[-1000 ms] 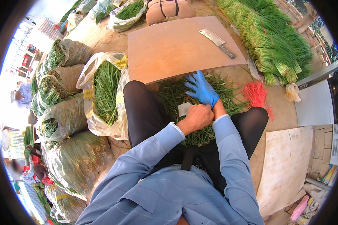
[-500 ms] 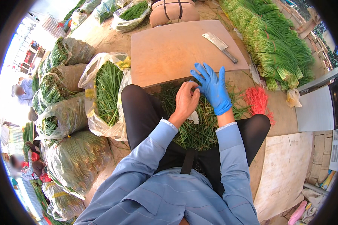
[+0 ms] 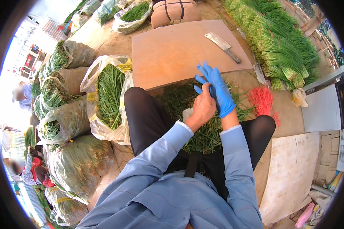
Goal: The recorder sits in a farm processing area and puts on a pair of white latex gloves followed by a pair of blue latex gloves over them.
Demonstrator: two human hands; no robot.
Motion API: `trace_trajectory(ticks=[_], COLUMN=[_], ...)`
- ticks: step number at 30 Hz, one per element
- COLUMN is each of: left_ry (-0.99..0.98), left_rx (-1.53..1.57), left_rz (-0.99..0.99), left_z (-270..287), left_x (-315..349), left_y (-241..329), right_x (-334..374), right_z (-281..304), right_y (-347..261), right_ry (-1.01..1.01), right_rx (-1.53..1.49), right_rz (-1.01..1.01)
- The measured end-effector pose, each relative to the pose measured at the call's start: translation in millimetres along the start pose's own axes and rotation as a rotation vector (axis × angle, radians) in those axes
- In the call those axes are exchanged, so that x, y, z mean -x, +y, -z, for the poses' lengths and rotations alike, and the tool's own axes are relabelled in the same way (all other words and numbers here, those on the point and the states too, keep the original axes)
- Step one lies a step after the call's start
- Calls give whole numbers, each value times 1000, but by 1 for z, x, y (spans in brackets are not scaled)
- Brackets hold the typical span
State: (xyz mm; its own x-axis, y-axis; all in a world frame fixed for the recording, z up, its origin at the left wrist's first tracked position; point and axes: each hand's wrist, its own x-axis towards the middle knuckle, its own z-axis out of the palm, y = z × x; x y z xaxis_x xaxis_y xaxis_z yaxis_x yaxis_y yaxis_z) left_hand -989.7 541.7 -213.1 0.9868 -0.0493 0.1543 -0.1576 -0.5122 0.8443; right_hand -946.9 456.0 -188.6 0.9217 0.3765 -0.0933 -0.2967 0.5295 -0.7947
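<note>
A thin blue glove (image 3: 222, 100) covers my right hand (image 3: 217, 87), whose fingers point forward, stretched out. My bare left hand (image 3: 203, 108) is closed at the glove's palm side, its fingertips pinching the blue material. Beneath both hands, a loose heap of cut green trimmings (image 3: 202, 137) lies between my knees. A whitish scrap (image 3: 187, 113) shows beside my left wrist. Just beyond the hands, a cleaver (image 3: 222, 45) with a dark handle rests on the right part of a brown board (image 3: 168, 53).
Left of my knee stands an open plastic bag of green stalks (image 3: 110, 97); more stuffed bags (image 3: 80, 164) line the left side. Bundled green stalks (image 3: 277, 49) are piled at the far right. Red ties (image 3: 261, 101) lie by my right knee. A tan cushion (image 3: 176, 13) sits behind the board.
My left hand has shifted right and turned, closing on the glove's palm side. My gloved right hand has turned, its fingers drawing nearer together.
</note>
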Motion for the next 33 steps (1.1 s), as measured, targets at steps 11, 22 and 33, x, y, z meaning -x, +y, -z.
trace_trajectory(ticks=[11, 22, 33], left_ry=[281, -80, 103], left_rx=[-15, -220, -309], left_rz=[-167, -357, -461], left_z=[58, 39, 60], left_x=[7, -43, -8], left_y=[21, -25, 1], right_x=[7, 2, 2], right_z=[3, -12, 8], right_y=[-15, -5, -7], right_ry=[-84, -165, -77], right_rx=[118, 333, 130], right_rz=[-40, 169, -128])
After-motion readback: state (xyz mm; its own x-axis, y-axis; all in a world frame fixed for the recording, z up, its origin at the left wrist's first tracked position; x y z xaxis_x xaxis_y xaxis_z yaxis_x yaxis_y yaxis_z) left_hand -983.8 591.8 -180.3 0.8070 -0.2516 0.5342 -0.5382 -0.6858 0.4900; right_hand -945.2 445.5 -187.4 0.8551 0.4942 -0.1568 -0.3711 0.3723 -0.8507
